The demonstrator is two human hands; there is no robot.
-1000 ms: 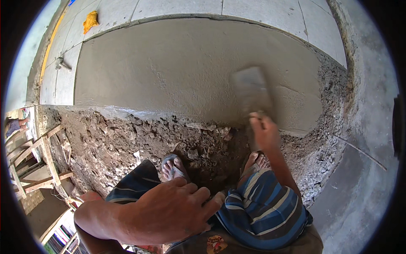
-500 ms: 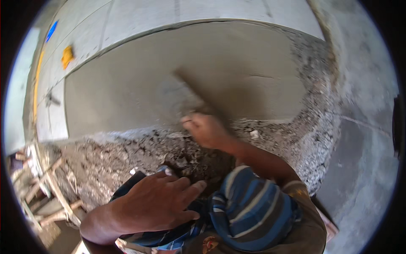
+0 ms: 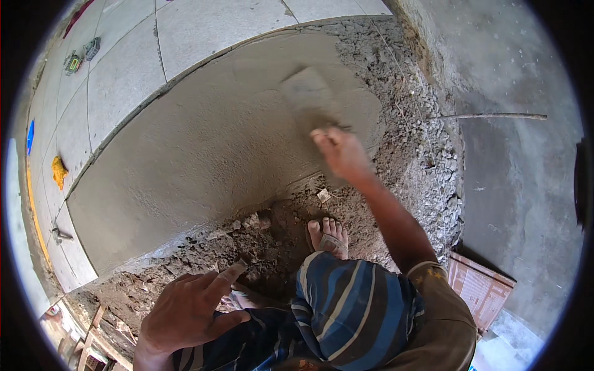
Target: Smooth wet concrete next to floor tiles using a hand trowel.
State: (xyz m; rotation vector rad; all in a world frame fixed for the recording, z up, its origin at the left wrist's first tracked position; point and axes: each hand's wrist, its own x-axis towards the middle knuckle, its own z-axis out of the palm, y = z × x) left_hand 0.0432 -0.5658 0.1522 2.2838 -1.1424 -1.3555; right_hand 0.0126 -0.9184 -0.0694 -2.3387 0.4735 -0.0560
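My right hand (image 3: 345, 156) is closed around the handle of a flat rectangular trowel (image 3: 307, 89), blurred by motion. Its blade lies against the smooth wet mortar bed (image 3: 185, 133), near the bed's right end. Over my bent left leg, my left hand (image 3: 189, 309) is spread with its fingers apart and nothing in it. That hand is nearest to the striped blue cloth on my legs (image 3: 359, 303).
Large pale tiles (image 3: 216, 31) border the far and left sides of the mortar. Rough rubble (image 3: 427, 142) runs along its right and near edges, where my bare foot (image 3: 328, 235) stands. A hammer (image 3: 60, 236) and crumpled yellow packet (image 3: 59, 172) lie at left; a reddish tile box (image 3: 479, 287) at right.
My right hand has swept the trowel to the right and away from me. The view has turned, so the mortar and tiles appear shifted left. My left hand stays spread over my leg.
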